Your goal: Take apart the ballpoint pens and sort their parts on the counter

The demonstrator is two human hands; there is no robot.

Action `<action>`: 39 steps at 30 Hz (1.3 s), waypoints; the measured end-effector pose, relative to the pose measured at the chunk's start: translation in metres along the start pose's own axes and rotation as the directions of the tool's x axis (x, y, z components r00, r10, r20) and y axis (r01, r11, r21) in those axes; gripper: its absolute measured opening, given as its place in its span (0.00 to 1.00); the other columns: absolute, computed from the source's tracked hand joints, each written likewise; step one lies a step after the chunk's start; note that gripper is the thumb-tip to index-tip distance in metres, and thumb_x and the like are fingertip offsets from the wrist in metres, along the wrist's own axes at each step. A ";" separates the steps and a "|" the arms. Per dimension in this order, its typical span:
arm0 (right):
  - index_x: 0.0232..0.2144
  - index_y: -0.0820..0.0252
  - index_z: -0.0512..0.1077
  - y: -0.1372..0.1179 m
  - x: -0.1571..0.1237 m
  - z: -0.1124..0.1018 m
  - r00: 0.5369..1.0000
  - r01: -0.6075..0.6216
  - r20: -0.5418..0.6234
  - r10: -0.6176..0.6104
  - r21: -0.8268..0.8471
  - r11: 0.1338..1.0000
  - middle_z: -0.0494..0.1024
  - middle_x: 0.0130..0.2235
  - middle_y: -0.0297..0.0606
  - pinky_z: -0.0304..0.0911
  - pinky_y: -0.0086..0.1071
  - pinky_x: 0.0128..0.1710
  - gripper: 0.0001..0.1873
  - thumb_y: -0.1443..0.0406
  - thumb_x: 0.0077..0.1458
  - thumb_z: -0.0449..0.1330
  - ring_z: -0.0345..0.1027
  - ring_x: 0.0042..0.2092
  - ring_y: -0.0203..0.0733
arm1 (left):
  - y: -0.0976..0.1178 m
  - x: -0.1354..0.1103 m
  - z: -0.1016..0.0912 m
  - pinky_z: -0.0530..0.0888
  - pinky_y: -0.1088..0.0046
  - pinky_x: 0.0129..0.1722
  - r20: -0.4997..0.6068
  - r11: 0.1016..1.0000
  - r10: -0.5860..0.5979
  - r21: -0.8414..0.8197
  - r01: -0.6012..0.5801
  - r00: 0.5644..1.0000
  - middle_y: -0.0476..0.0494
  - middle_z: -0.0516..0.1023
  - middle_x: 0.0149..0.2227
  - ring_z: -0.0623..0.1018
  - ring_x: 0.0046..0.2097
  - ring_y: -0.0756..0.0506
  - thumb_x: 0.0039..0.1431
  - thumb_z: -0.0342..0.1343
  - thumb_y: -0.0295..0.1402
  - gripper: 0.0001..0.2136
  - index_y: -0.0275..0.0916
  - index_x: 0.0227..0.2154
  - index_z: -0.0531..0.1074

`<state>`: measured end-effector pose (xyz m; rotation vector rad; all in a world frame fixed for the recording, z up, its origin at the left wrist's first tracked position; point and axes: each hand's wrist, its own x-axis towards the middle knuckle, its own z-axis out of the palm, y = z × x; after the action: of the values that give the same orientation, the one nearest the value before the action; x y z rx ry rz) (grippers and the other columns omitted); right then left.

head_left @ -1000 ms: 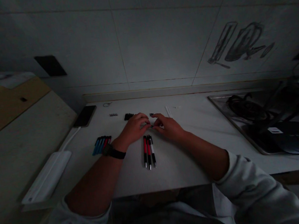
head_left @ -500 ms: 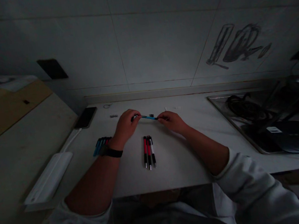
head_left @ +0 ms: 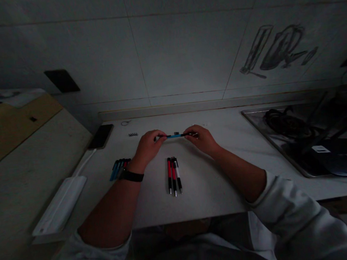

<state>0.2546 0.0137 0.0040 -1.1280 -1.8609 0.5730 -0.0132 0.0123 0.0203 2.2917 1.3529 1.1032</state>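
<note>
A blue pen (head_left: 175,136) with black ends is held level between my two hands above the counter. My left hand (head_left: 150,144) pinches its left end, and my right hand (head_left: 201,137) pinches its right end; the fingers hide both tips. Nearer to me, two red pens and a white one (head_left: 178,176) lie side by side with their metal tips toward me. Beside my left wrist sits a row of blue and red pens (head_left: 118,169), partly covered by the wrist. Several small springs (head_left: 133,134) lie left of my left hand, and small dark parts (head_left: 176,133) lie just behind the held pen.
A phone (head_left: 101,136) and a long white device (head_left: 60,204) joined by a cable lie on the left. At the right, a metal-rimmed recess (head_left: 271,148) holds black cables and a dark box. The tiled wall (head_left: 181,54) closes off the back of the white counter (head_left: 211,196).
The pen has turned from slightly slanted to level, and its parts have come closer together. My left hand has moved a little right; my right hand has shifted slightly right.
</note>
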 end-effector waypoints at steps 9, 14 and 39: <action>0.38 0.57 0.75 -0.001 -0.001 0.000 0.993 -0.089 0.076 0.092 -0.046 0.995 0.79 0.34 0.37 0.65 0.33 0.37 0.14 0.53 0.63 0.57 0.71 0.34 0.41 | -0.001 0.001 -0.001 0.75 0.60 0.49 -0.054 0.997 0.062 0.053 -0.059 0.997 0.45 0.82 0.40 0.80 0.45 0.42 0.66 0.60 0.33 0.03 0.43 0.39 0.78; 0.43 0.56 0.73 0.000 -0.002 0.001 0.994 -0.097 0.058 0.096 0.012 0.995 0.79 0.37 0.37 0.65 0.34 0.38 0.15 0.53 0.61 0.59 0.71 0.36 0.41 | -0.001 0.001 0.000 0.74 0.60 0.49 -0.051 0.993 0.083 0.086 -0.079 0.995 0.45 0.82 0.40 0.79 0.45 0.42 0.66 0.60 0.32 0.02 0.43 0.39 0.78; 0.46 0.54 0.70 0.001 -0.004 0.004 0.988 -0.108 0.108 0.108 -0.005 0.994 0.78 0.43 0.38 0.66 0.34 0.37 0.17 0.55 0.57 0.63 0.72 0.36 0.41 | 0.003 0.002 -0.004 0.74 0.61 0.49 -0.052 0.988 0.122 0.107 -0.116 0.991 0.45 0.81 0.40 0.79 0.44 0.43 0.68 0.58 0.33 0.03 0.42 0.39 0.76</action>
<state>0.2528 0.0112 -0.0001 -1.2245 -1.8990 0.7088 -0.0137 0.0120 0.0251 2.4611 1.3394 1.1703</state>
